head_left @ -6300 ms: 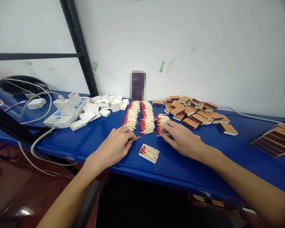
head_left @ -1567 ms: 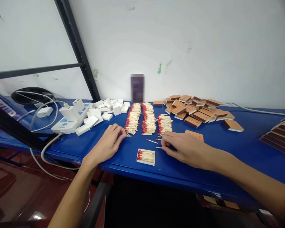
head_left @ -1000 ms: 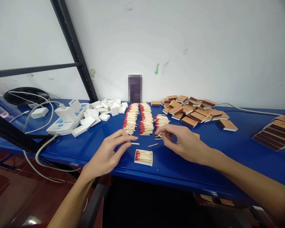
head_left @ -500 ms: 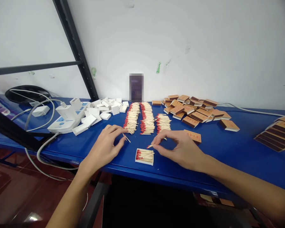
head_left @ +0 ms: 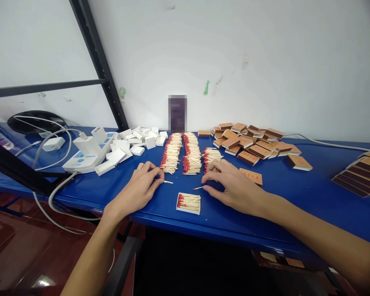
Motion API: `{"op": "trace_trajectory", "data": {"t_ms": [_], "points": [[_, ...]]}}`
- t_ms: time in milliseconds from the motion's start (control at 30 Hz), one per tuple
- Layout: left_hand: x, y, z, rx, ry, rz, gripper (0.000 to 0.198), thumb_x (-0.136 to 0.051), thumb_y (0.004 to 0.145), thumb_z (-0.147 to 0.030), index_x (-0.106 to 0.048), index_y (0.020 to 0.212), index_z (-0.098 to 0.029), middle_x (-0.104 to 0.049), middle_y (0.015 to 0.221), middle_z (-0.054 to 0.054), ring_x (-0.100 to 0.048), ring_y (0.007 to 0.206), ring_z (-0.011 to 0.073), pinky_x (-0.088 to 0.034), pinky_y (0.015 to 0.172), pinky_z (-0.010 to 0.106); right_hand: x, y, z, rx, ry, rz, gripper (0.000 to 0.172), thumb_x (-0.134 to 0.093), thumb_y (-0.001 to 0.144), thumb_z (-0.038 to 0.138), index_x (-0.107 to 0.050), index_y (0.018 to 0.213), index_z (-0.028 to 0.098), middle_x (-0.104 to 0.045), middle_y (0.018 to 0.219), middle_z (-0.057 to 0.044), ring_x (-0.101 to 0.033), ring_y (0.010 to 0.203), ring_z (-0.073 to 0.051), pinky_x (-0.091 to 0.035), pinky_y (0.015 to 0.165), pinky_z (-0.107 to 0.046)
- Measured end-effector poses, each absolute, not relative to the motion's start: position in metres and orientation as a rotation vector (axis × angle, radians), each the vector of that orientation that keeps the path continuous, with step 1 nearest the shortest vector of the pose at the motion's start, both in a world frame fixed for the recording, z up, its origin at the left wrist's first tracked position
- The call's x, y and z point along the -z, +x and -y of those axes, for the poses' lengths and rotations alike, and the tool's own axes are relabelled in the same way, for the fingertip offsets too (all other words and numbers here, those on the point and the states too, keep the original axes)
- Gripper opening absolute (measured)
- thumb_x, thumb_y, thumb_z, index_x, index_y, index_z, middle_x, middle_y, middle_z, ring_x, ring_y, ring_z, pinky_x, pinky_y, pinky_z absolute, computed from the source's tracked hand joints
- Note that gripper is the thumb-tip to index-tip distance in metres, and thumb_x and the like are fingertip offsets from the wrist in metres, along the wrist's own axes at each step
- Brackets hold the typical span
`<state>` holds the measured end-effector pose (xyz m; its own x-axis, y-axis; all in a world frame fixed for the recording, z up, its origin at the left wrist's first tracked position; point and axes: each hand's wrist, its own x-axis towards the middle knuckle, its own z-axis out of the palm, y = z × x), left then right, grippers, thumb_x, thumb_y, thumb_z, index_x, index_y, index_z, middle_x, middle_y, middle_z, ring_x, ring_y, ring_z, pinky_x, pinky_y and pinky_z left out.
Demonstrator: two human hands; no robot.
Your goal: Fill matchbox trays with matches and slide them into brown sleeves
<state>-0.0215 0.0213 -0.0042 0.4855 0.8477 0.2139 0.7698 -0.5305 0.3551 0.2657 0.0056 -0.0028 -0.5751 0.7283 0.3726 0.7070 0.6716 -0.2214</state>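
Note:
My left hand (head_left: 138, 187) pinches a match (head_left: 168, 182) between thumb and forefinger, its pale stick pointing right. Another match (head_left: 198, 188) reaches out leftward from the fingertips of my right hand (head_left: 231, 187), red head foremost, just above the table. Below and between both hands lies an open white matchbox tray (head_left: 188, 212), with many red-headed matches (head_left: 189, 202) inside, heads to the left. Beyond the hands, loose matches are heaped in a left row (head_left: 172, 154), a middle row (head_left: 191, 154) and a shorter right row (head_left: 212, 155), partly hidden by my right hand.
White inner trays (head_left: 132, 142) are piled at the back left beside a power strip (head_left: 83, 162) with cables. Orange-brown matchbox sleeves (head_left: 253, 144) form a heap at the back right, and one sleeve (head_left: 252, 176) lies near my right hand. More boxes (head_left: 360, 174) stand stacked far right.
My right hand has shifted slightly up and right from the tray, with its match still at the fingertips. The match at my left fingers has turned to point more sideways.

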Motion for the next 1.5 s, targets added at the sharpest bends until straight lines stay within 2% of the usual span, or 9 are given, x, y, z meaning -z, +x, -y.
{"op": "trace_trajectory", "data": {"t_ms": [233, 367, 533, 700, 933, 1067, 1167, 1367, 1500], "points": [[0.006, -0.019, -0.024, -0.503, 2.538, -1.35, 0.029, -0.032, 0.102, -0.035, -0.053, 0.091, -0.021, -0.053, 0.102, 0.006, -0.045, 0.092, 0.0222, -0.038, 0.089, 0.042, 0.011, 0.261, -0.009, 0.008, -1.115, 2.584, 0.019, -0.042, 0.099, 0.022, -0.056, 0.087, 0.018, -0.058, 0.094, -0.007, -0.054, 0.085, -0.021, -0.042, 0.077, -0.037], [0.003, -0.02, -0.023, -0.505, 2.496, -1.367, 0.031, -0.031, 0.103, -0.039, -0.055, 0.094, -0.022, -0.055, 0.102, 0.004, -0.047, 0.095, 0.022, -0.038, 0.09, 0.041, 0.006, 0.256, -0.004, 0.009, -1.128, 2.558, 0.02, -0.04, 0.1, 0.023, -0.056, 0.088, 0.018, -0.059, 0.091, -0.007, -0.054, 0.084, -0.021, -0.041, 0.076, -0.037], [-0.001, -0.033, -0.02, -0.487, 2.464, -1.369, 0.028, -0.045, 0.097, -0.047, -0.06, 0.101, -0.024, -0.057, 0.106, 0.004, -0.049, 0.1, 0.0229, -0.039, 0.091, 0.04, -0.001, 0.244, 0.012, -0.23, -0.985, 2.35, 0.013, -0.046, 0.097, 0.022, -0.053, 0.086, 0.021, -0.06, 0.088, -0.004, -0.053, 0.083, -0.018, -0.043, 0.075, -0.033], [-0.004, -0.042, -0.018, -0.459, 2.45, -1.403, 0.03, -0.043, 0.096, -0.048, -0.059, 0.097, -0.023, -0.057, 0.098, 0.004, -0.05, 0.096, 0.0221, -0.042, 0.086, 0.038, -0.002, 0.238, 0.016, -0.35, -0.939, 2.318, 0.012, -0.049, 0.095, 0.021, -0.055, 0.085, 0.021, -0.06, 0.084, -0.003, -0.054, 0.08, -0.017, -0.043, 0.073, -0.03], [-0.004, -0.046, -0.014, -0.414, 2.447, -1.39, 0.027, -0.046, 0.096, -0.047, -0.061, 0.098, -0.024, -0.058, 0.103, 0.003, -0.051, 0.098, 0.022, -0.042, 0.087, 0.037, -0.01, 0.277, -0.01, 0.034, -1.239, 2.346, 0.015, -0.046, 0.094, 0.025, -0.058, 0.1, 0.019, -0.066, 0.082, -0.005, -0.059, 0.074, -0.02, -0.041, 0.067, -0.032], [-0.006, -0.045, -0.011, -0.388, 2.457, -1.371, 0.026, -0.041, 0.099, -0.042, -0.059, 0.095, -0.023, -0.058, 0.101, 0.004, -0.05, 0.097, 0.0222, -0.042, 0.087, 0.038, -0.011, 0.289, -0.017, 0.118, -1.363, 2.483, 0.013, -0.049, 0.092, 0.028, -0.06, 0.089, 0.021, -0.067, 0.084, -0.004, -0.06, 0.073, -0.02, -0.038, 0.066, -0.031], [-0.011, -0.029, -0.001, -0.503, 2.475, -1.315, 0.026, -0.039, 0.1, -0.04, -0.058, 0.094, -0.022, -0.057, 0.103, 0.004, -0.05, 0.099, 0.0219, -0.041, 0.09, 0.037, -0.008, 0.285, -0.016, 0.117, -1.395, 2.543, 0.011, -0.052, 0.09, 0.027, -0.059, 0.084, 0.022, -0.066, 0.084, -0.003, -0.06, 0.074, -0.02, -0.038, 0.067, -0.032], [-0.014, 0.013, 0.016, -0.526, 2.53, -1.075, 0.022, -0.042, 0.1, -0.036, -0.059, 0.096, -0.023, -0.056, 0.104, 0.004, -0.049, 0.102, 0.0216, -0.04, 0.094, 0.038, 0.001, 0.28, -0.016, 0.137, -1.378, 2.58, 0.012, -0.05, 0.092, 0.022, -0.059, 0.083, 0.021, -0.066, 0.083, -0.003, -0.06, 0.075, -0.019, -0.038, 0.065, -0.031], [-0.005, 0.006, 0.004, -0.638, 2.533, -1.191, 0.023, -0.04, 0.101, -0.037, -0.06, 0.104, -0.024, -0.056, 0.106, 0.004, -0.048, 0.101, 0.022, -0.039, 0.093, 0.039, 0.0, 0.28, -0.017, 0.166, -1.341, 2.569, 0.013, -0.049, 0.091, 0.02, -0.058, 0.082, 0.021, -0.065, 0.081, -0.004, -0.06, 0.073, -0.019, -0.038, 0.065, -0.031]]}}
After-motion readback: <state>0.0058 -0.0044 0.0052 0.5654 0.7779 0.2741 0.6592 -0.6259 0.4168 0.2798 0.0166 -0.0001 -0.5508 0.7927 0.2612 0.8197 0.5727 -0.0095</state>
